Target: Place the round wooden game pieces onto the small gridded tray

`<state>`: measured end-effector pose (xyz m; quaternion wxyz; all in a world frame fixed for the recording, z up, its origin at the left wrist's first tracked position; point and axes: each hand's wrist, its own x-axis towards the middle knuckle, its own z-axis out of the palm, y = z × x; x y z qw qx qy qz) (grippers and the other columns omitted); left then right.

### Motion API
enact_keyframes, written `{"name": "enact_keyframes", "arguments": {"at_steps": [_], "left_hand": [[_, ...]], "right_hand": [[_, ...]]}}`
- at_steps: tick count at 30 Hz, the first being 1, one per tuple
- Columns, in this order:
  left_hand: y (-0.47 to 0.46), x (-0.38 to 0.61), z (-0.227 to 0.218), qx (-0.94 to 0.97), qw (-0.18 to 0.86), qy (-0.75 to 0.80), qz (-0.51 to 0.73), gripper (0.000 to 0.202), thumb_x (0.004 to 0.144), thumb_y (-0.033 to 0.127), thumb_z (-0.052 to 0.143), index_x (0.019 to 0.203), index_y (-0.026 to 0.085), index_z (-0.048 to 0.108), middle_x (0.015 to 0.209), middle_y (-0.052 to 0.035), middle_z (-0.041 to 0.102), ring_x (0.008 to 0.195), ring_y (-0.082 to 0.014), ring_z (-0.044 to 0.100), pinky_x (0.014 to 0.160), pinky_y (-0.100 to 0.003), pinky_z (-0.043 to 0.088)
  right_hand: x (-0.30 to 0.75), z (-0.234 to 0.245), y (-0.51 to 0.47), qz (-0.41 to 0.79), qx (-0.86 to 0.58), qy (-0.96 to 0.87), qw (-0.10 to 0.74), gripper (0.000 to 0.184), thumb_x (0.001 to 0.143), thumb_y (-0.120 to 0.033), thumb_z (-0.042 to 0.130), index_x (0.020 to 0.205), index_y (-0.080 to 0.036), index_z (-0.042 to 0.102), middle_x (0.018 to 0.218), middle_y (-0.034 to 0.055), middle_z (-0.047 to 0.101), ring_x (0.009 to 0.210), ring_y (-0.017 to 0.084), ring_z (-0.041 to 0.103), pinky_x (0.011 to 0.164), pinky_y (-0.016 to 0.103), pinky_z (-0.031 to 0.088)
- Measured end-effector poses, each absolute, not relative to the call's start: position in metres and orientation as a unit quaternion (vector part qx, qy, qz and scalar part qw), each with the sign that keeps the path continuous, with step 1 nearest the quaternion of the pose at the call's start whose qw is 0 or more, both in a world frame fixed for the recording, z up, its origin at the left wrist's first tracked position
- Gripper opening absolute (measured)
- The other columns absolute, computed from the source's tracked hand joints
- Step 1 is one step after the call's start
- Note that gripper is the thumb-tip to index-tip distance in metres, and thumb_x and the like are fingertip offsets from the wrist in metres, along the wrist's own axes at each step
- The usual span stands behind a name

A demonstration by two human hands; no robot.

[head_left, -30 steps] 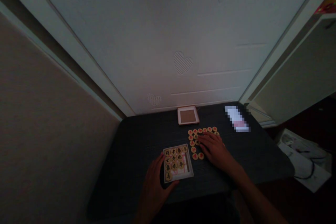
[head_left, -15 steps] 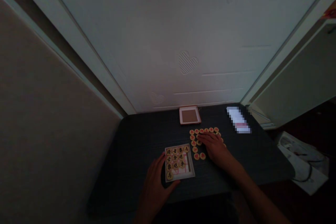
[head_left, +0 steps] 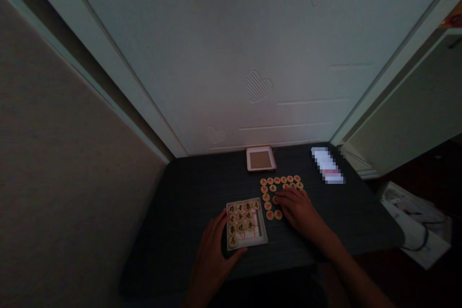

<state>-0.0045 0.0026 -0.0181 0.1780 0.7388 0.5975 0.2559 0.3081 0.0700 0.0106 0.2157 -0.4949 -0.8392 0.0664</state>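
My left hand [head_left: 212, 245] grips the left side of a shallow white box [head_left: 264, 236], thumb at its near edge and fingers along its left side. Several round xiangqi pieces with black characters [head_left: 241, 217] lie face up in it, leaving bare box floor at the lower right. My right hand [head_left: 296, 207] rests over more pieces on the table right of the box, fingers stretched out and palm down. Its fingertips touch a xiangqi piece [head_left: 275, 199], partly covered. A black-marked piece [head_left: 273, 187] lies just beyond them. Red-marked pieces [head_left: 267, 206] line the left and far sides.
A box lid [head_left: 261, 160] lies inside up against the white panel behind the dark table [head_left: 202, 178]. A lit phone [head_left: 327, 165], blurred out, lies at the far right. Beyond the table's right edge stands a white box-like item [head_left: 418, 231] with a dark cord.
My right hand has shifted slightly toward me, uncovering a black-marked piece and some pieces behind it. My left hand and the white box have stayed put.
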Motion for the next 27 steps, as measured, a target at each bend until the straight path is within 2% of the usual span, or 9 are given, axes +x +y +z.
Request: {"name": "enact_keyframes", "arguments": {"at_steps": [5,10,14,17,19,21,24,27], "left_hand": [[0.002,-0.005,-0.02,0.738,0.172,0.6,0.256,0.079,0.08,0.039,0.077,0.149,0.029,0.038,0.157,-0.01,0.046,0.143,-0.036,0.044,0.115,-0.06,0.04],[0.002,-0.005,-0.022,0.737,0.172,0.601,0.256,0.079,0.08,0.04,0.077,0.149,0.03,0.039,0.158,-0.0097,0.045,0.143,-0.0362,0.044,0.114,-0.061,0.04],[0.002,-0.005,-0.019,0.738,0.176,0.597,0.262,0.08,0.08,0.04,0.077,0.15,0.03,0.039,0.158,-0.0095,0.044,0.144,-0.0356,0.043,0.115,-0.06,0.04],[0.001,-0.006,-0.016,0.737,0.178,0.593,0.269,0.079,0.08,0.039,0.078,0.149,0.029,0.041,0.158,-0.0104,0.044,0.142,-0.0354,0.045,0.113,-0.06,0.042],[0.0,-0.006,-0.013,0.734,0.166,0.59,0.293,0.069,0.082,0.037,0.075,0.145,0.028,0.047,0.155,-0.0106,0.047,0.14,-0.0351,0.047,0.112,-0.06,0.044],[-0.002,-0.005,-0.01,0.721,0.142,0.587,0.339,0.054,0.085,0.035,0.072,0.136,0.027,0.056,0.148,-0.0111,0.055,0.134,-0.0343,0.053,0.109,-0.059,0.047],[-0.007,0.005,0.0,0.69,0.128,0.584,0.408,0.034,0.088,0.034,0.07,0.121,0.026,0.067,0.126,-0.0104,0.069,0.117,-0.0314,0.065,0.101,-0.053,0.055],[-0.013,0.028,0.014,0.671,0.209,0.573,0.422,0.022,0.089,0.036,0.068,0.109,0.027,0.072,0.104,-0.006,0.077,0.096,-0.0262,0.074,0.086,-0.041,0.062]], "right_hand": [[0.301,0.011,0.075,0.065,-0.511,-0.827,0.226,0.017,0.096,-0.021,0.065,0.11,-0.024,0.074,0.113,0.0066,0.077,0.11,0.029,0.064,0.095,0.046,0.044],[0.298,0.011,0.083,0.065,-0.523,-0.822,0.213,0.011,0.093,-0.019,0.068,0.101,-0.024,0.074,0.101,0.0061,0.078,0.1,0.029,0.066,0.091,0.046,0.046],[0.302,0.013,0.083,0.072,-0.52,-0.819,0.232,0.014,0.093,-0.018,0.066,0.105,-0.023,0.072,0.1,0.0061,0.077,0.1,0.029,0.067,0.092,0.048,0.049],[0.303,0.017,0.07,0.097,-0.502,-0.808,0.293,0.018,0.094,-0.02,0.066,0.11,-0.024,0.07,0.107,0.0066,0.077,0.105,0.028,0.068,0.096,0.047,0.051],[0.3,0.02,0.055,0.127,-0.493,-0.793,0.335,0.022,0.094,-0.022,0.065,0.116,-0.025,0.068,0.112,0.0061,0.076,0.105,0.026,0.07,0.095,0.044,0.055],[0.294,0.02,0.036,0.174,-0.478,-0.784,0.357,0.028,0.095,-0.022,0.063,0.123,-0.027,0.065,0.118,0.0055,0.075,0.108,0.023,0.071,0.095,0.04,0.058],[0.282,0.018,0.012,0.211,-0.454,-0.768,0.401,0.031,0.094,-0.02,0.063,0.124,-0.027,0.064,0.119,0.0052,0.075,0.111,0.022,0.071,0.098,0.037,0.059],[0.271,0.018,-0.004,0.241,-0.434,-0.759,0.421,0.032,0.093,-0.018,0.063,0.124,-0.027,0.065,0.119,0.0061,0.074,0.111,0.022,0.071,0.097,0.036,0.06]]}}
